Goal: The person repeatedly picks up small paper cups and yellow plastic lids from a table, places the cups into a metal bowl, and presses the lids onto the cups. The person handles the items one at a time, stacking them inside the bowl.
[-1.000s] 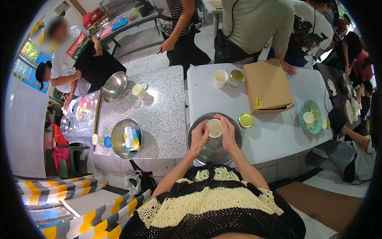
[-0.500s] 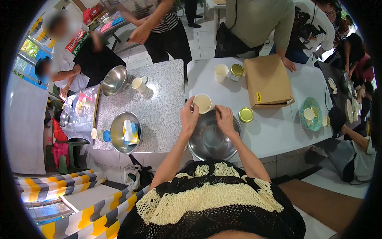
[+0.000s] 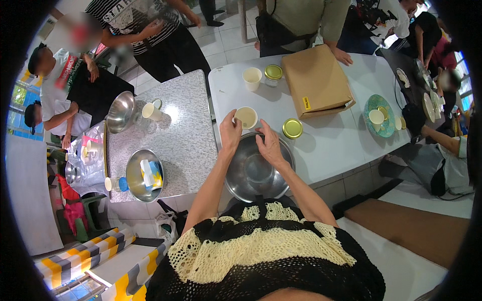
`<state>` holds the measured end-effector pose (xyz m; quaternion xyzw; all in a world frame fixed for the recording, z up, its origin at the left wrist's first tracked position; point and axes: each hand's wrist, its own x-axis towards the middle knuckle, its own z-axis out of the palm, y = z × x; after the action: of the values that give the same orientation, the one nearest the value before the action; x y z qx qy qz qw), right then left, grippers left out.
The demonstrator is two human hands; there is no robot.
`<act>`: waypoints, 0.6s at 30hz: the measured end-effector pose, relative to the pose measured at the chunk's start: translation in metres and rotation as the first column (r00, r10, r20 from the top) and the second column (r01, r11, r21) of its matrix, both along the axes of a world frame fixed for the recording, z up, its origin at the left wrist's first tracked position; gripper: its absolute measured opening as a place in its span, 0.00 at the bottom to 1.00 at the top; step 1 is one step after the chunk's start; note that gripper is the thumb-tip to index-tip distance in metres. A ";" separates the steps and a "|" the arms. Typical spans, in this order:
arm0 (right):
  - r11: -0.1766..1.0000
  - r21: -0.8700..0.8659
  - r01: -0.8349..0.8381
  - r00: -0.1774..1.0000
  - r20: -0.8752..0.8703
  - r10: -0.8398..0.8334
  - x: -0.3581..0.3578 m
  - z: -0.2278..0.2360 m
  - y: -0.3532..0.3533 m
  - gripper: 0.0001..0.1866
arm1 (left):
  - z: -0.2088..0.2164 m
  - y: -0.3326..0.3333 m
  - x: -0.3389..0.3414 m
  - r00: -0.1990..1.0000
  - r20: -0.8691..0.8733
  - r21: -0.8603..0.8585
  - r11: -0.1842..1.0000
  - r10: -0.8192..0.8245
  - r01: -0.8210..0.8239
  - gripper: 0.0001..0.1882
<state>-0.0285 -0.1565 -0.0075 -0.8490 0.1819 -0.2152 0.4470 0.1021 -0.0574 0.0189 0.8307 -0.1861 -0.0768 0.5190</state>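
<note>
A white paper cup (image 3: 246, 118) stands upright at the far rim of a large steel bowl (image 3: 240, 173) near the table's front edge; its inside looks pale, with something indistinct at the bottom. My left hand (image 3: 230, 133) is closed around the cup's left side, thumb and index finger against its wall. My right hand (image 3: 269, 145) hovers over the bowl's far right rim, fingers stretched and apart, the tips close to the cup's lower right. Whether they touch it I cannot tell. A glass jar with a gold lid (image 3: 292, 128) stands just right of my right hand.
Farther back are another paper cup (image 3: 252, 79), a second gold-lidded jar (image 3: 273, 72) and a cardboard box (image 3: 319, 83). A green plate (image 3: 371, 103) holds a cup at right. The speckled table (image 3: 183, 175) at left bears steel bowls (image 3: 132, 175). People stand behind both tables.
The whole view has shifted, so the tables appear farther left. The cup sits slightly farther from the bowl. My right hand's fingers have straightened and spread.
</note>
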 end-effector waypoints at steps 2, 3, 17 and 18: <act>1.000 0.014 -0.001 1.000 -0.008 0.001 -0.003 0.002 -0.002 0.30 | -0.007 -0.004 0.001 1.000 0.014 0.019 1.000 -0.024 0.024 0.18; 1.000 0.022 0.000 1.000 -0.011 0.001 -0.005 0.002 -0.002 0.30 | -0.014 -0.005 0.003 0.999 0.023 0.028 0.999 -0.034 0.033 0.18; 0.988 0.146 -0.050 0.999 0.027 0.046 -0.016 0.013 -0.014 0.26 | -0.007 -0.008 -0.005 0.970 -0.241 -0.095 0.995 -0.023 0.000 0.22; 0.996 0.087 -0.021 0.998 0.067 0.015 -0.018 0.011 -0.018 0.25 | -0.007 -0.007 -0.005 0.961 -0.274 -0.113 0.994 -0.021 -0.011 0.21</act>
<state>-0.0462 -0.1744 0.0038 -0.8225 0.1687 -0.2310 0.4915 0.0967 -0.0646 0.0117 0.7808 -0.1184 -0.1819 0.5858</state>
